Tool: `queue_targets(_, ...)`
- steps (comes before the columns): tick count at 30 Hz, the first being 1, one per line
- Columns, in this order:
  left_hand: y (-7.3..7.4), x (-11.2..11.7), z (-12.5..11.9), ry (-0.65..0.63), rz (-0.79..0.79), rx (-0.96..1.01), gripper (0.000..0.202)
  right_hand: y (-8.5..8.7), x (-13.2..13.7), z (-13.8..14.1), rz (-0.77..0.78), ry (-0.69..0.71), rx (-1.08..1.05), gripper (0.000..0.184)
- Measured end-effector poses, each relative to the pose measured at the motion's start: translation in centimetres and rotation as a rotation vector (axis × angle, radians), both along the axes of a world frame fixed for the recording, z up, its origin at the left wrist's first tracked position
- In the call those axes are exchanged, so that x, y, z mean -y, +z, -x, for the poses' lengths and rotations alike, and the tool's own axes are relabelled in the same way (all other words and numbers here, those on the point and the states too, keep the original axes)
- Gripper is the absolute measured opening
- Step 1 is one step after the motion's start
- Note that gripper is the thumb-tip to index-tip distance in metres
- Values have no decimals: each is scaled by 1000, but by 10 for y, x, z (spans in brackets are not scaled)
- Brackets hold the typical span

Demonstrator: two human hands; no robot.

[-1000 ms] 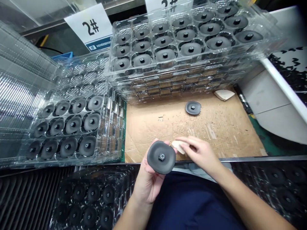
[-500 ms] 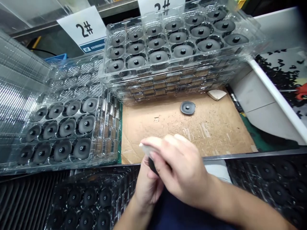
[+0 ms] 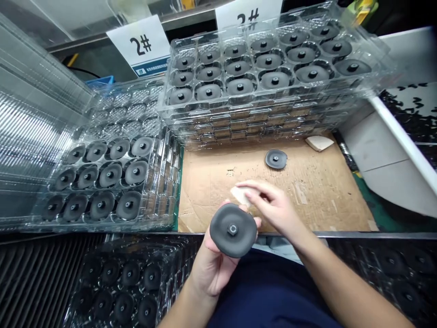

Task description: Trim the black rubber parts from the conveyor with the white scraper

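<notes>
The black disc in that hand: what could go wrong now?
The black disc rests on the left hand without a tight hold, so it might slip and fall onto the stacked trays below. The pale pad at the right hand could slip from the fingertips too. A second disc lies loose on the scuffed cardboard, where it could get bumped or pick up dirt.

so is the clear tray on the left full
Partly full: the near rows of the clear tray hold dark discs, while the far pockets are empty.
</notes>
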State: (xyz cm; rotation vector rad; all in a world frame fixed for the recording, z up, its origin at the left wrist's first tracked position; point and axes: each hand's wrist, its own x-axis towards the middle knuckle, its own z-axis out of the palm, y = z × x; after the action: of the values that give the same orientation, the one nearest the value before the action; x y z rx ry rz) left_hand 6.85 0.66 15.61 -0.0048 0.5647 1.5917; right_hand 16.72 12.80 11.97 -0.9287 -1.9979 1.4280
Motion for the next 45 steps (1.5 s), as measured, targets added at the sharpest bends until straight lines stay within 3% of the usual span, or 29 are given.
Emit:
queue_targets(3, -1, 2, 1, -20, -12, 35, 40, -38, 4, 25, 11, 59, 41, 18)
queue_targets(5, -3, 4, 2, -28, -30, 62, 41, -49, 10, 29, 9, 13, 57, 20)
queue_targets(7, -5, 5, 4, -39, -53, 77, 41, -48, 16, 22, 11, -33, 55, 24)
queue_targets(10, -7, 5, 5, -70, -113, 60, 42, -31, 25, 2, 43, -12, 44, 24)
queue_targets(13, -12, 4, 6, -46, -179, -87, 46, -20, 34, -17, 77, 27, 45, 23)
queue_targets(15, -20, 3, 9, 40, -200, -414, 54, -20, 39, -26, 89, 15, 56, 22)
queue_targets(19, -33, 2, 16, 201, -326, -1445, 108, -22, 42, -38, 95, -51, 88, 19)
queue_targets(20, -34, 2, 18, 210, -360, -1604, 113, -20, 41, -40, 92, -68, 93, 19)
queue_targets(22, -35, 3, 20, 209, -390, -1742, 114, -10, 39, -44, 79, -102, 95, 18)
queue_targets(25, -31, 5, 21, 197, -386, -1771, 114, 9, 39, -48, 69, -135, 63, 17)
queue_targets(28, -29, 8, 20, 187, -376, -1746, 114, 26, 41, -47, 155, -129, -6, 14)
queue_targets(31, -28, 12, 19, 159, -329, -1679, 110, 38, 42, -43, 329, 6, -32, 14)
queue_targets(38, -24, 22, 10, -125, -190, -1310, 106, 53, 22, -39, 749, 375, -122, 17)
queue_targets(42, -20, 23, 5, -207, -193, -1236, 110, 58, 19, -43, 849, 439, -160, 15)
queue_targets(45, -21, 22, 1, -191, -222, -1267, 112, 59, 23, -51, 856, 435, -164, 9)
